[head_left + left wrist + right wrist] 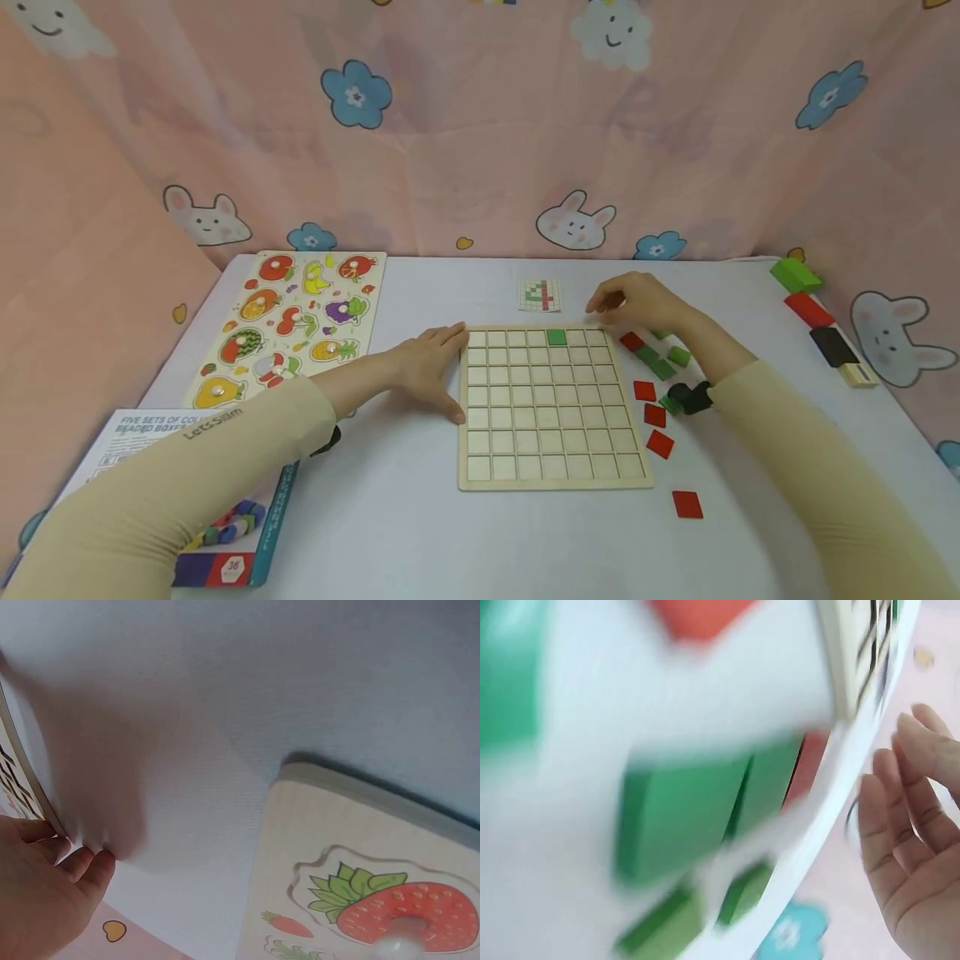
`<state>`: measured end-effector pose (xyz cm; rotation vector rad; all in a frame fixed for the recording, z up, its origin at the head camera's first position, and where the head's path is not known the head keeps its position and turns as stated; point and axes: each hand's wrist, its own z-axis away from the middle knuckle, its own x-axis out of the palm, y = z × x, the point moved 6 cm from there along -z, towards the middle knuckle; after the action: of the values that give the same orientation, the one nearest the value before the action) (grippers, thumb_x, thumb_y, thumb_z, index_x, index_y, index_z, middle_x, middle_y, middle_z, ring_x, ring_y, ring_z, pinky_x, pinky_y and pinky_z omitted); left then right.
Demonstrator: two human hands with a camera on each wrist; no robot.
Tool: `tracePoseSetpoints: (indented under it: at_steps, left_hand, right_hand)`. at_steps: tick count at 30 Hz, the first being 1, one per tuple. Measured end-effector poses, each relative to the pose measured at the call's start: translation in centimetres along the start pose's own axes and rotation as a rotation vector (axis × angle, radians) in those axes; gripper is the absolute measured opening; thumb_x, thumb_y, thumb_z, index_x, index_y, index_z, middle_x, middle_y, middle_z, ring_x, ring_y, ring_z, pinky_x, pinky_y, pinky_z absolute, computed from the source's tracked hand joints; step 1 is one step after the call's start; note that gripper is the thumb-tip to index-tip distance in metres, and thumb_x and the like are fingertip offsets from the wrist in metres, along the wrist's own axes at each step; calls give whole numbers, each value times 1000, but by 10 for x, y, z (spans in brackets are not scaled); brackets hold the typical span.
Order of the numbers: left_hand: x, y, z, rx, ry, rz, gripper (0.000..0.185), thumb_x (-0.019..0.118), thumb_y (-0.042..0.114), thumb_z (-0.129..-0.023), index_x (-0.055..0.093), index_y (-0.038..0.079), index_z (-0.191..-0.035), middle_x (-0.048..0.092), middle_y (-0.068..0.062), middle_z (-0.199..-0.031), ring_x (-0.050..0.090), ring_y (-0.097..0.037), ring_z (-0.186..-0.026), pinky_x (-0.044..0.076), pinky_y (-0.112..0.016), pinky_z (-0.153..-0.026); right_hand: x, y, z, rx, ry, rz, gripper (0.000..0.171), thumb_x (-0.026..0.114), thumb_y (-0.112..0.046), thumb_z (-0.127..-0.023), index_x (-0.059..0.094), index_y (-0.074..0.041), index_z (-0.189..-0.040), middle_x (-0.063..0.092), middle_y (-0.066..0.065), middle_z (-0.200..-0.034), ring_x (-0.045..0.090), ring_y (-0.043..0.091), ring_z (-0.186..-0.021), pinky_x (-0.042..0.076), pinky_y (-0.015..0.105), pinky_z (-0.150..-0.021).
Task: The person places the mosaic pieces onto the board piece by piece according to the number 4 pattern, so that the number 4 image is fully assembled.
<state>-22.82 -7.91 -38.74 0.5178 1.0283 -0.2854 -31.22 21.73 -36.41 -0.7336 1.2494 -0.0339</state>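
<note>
Two hands work the grid board (553, 406): our left hand (427, 367) lies flat with straight fingers against its left edge, likely steadying it. Beyond, our right hand (637, 302) hovers at the far right corner, fingers curled; whether it pinches anything we cannot tell. Left of it, one green tile (556, 337) sits in the top row; loose red tiles (654, 414) and green tiles (663, 361) lie beside that wrist.

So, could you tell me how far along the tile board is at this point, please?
Barely begun. Done: one green tile sits in the top row of the wooden grid board; every other cell is bare. In hand: the left hand rests against the board's left edge, while the right hand hovers curled at its top right corner; whether it holds a tile is unclear. Left: the loose red tiles and green tiles beside the board, following the pattern card.
</note>
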Motion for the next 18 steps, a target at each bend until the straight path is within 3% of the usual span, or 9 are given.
tracePoseSetpoints:
  at_steps: [9,18]
  left_hand:
    - [1,-1,-1,0,5,-5,128,79,64,-70,9,4,-159,3,-15,-169,12,-40,-155,28,-63,-118]
    - [0,-1,0,2,9,-10,129,79,65,-69,9,4,-159,3,-15,-169,12,-40,-155,27,-66,-117]
  right_hand:
    - [-19,55,32,142,-115,-4,12,73,-11,-85,72,-13,-97,66,6,-95,53,21,-91,46,30,-78]
    - [-9,60,52,223,-148,1,29,82,-37,-78,71,-17,-95,55,4,-85,50,19,-84,41,30,-65]
